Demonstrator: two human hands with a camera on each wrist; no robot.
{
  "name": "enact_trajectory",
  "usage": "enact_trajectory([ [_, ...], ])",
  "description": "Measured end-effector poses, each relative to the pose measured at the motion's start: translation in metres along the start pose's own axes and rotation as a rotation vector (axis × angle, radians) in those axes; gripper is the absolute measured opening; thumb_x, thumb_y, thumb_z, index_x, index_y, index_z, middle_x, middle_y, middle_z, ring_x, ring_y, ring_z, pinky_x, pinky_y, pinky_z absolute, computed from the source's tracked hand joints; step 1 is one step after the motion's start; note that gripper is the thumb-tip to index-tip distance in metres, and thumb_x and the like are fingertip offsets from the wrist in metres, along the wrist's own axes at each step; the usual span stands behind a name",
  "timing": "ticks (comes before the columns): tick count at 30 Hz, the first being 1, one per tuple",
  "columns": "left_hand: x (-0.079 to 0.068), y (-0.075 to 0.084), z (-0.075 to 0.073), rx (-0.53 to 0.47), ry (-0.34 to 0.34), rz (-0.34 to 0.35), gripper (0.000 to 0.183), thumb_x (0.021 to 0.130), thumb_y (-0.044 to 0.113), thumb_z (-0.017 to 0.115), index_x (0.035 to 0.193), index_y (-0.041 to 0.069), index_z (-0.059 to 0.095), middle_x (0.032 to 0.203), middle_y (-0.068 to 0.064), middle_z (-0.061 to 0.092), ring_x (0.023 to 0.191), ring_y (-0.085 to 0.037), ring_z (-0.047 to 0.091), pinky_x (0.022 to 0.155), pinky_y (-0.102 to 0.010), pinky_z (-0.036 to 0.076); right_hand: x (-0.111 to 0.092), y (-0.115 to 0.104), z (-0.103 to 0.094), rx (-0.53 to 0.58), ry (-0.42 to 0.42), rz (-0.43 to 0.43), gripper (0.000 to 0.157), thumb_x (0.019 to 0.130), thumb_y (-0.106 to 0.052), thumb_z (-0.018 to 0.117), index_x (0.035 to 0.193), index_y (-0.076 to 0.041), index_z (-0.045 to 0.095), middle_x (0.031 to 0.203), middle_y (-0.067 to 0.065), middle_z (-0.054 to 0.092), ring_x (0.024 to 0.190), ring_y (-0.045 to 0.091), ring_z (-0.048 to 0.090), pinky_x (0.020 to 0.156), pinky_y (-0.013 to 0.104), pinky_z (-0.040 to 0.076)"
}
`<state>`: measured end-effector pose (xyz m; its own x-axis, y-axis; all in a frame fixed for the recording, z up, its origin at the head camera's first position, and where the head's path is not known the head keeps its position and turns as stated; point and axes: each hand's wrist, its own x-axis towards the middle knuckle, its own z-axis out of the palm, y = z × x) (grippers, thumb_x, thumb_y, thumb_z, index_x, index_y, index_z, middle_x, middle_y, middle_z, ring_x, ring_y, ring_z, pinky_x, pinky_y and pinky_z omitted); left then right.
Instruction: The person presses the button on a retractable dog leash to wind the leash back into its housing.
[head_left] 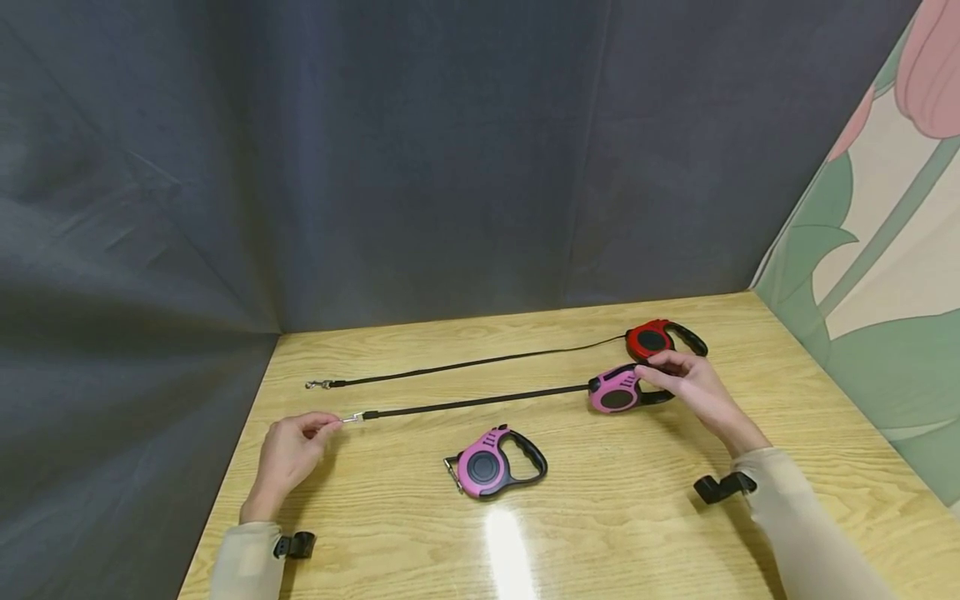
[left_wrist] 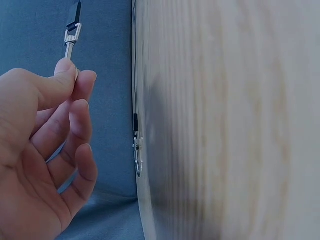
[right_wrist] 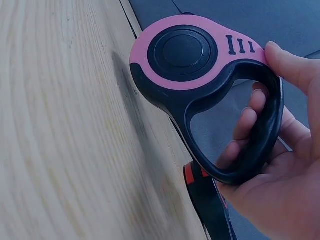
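Note:
My left hand (head_left: 292,454) pinches the metal clip (left_wrist: 70,47) of a retractable dog leash between thumb and forefinger. From that clip a black strap (head_left: 472,403) runs straight to a pink leash case (right_wrist: 240,31). The fingers of my right hand (head_left: 693,387) curl round the case's black handle (right_wrist: 267,130). Behind it a red retractable leash (head_left: 649,339) lies on the table, its cord drawn out leftward to a metal clip (head_left: 318,385). Nearer to me lies a second pink retractable leash (head_left: 482,465), its strap wound in and its clip beside the case.
The wooden table (head_left: 615,517) meets a dark grey cloth (head_left: 435,167) along its back and left sides. A flower-patterned panel (head_left: 885,250) stands at the right. Small black wrist cameras (head_left: 723,487) sit on both sleeves.

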<state>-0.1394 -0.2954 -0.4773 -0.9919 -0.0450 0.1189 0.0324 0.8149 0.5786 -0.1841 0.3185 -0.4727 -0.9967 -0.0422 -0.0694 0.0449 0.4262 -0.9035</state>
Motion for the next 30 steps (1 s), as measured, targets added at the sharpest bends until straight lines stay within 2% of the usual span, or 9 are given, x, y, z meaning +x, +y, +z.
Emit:
enact_trajectory([
  [5,-0.001,0.003,-0.001,-0.008,-0.016,-0.018,0.019,0.102,0.024,0.076,0.110,0.010,0.084,0.100,-0.010,0.082,0.074,-0.014,0.064,0.061,-0.026,0.046,-0.001,-0.005,0.002,-0.020,-0.003,-0.001,0.035,0.102,-0.037,0.074,0.118,-0.005,0.072,0.104,-0.023,0.067,0.100,0.004,0.056,0.085,0.025,0.047],
  [11,0.000,0.003,-0.001,-0.018,-0.023,-0.011,0.020,0.103,0.026,0.074,0.110,0.010,0.084,0.097,-0.009,0.082,0.071,-0.014,0.060,0.061,-0.026,0.045,-0.001,-0.009,0.004,-0.023,-0.013,0.013,0.037,0.101,-0.041,0.074,0.118,-0.008,0.071,0.109,-0.022,0.067,0.104,0.006,0.057,0.088,0.027,0.047],
  [30,0.005,0.004,0.001,-0.016,-0.010,0.014,0.019,0.102,0.027,0.075,0.108,0.012,0.084,0.092,-0.004,0.081,0.075,-0.013,0.063,0.063,-0.027,0.046,0.005,-0.011,0.011,0.015,-0.020,0.005,0.032,0.102,-0.034,0.075,0.117,-0.006,0.071,0.102,-0.025,0.069,0.099,0.001,0.062,0.086,0.024,0.050],
])
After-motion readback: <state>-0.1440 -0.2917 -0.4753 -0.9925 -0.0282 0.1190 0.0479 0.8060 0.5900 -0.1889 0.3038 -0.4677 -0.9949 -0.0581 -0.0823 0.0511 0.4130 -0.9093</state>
